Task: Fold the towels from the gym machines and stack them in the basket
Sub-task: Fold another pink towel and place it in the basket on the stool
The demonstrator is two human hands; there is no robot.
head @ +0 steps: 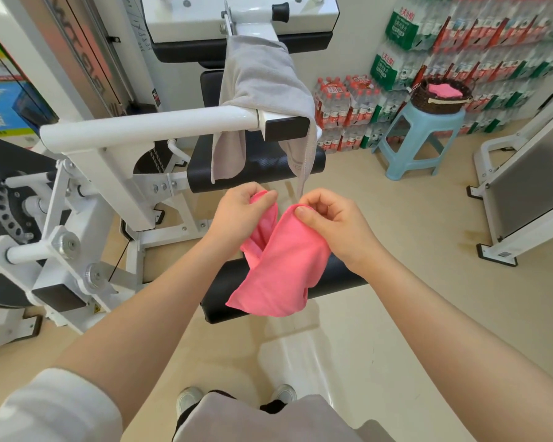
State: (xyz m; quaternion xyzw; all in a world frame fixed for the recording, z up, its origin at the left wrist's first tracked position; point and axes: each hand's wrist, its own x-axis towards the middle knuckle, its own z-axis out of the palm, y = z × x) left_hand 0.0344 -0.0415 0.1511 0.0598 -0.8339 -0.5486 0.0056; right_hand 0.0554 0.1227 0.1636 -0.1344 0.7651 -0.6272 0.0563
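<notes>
We pinch the soft pink cloth towel (280,266) by two top corners, above the black padded bench (224,282).
Left hand (240,212) and right hand (332,224) both grip corners, letting it hang straight for folding.

Both arms outstretched, left hand (240,212) pinching, right hand (336,224) pinching

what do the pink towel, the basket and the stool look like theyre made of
Pink towel: soft matte cloth, probably microfibre; it hangs in limp folds. Basket: dark woven wicker or rattan by its ribbed wall; could be imitation. Stool: light blue moulded plastic, smooth with a slight sheen.
</notes>
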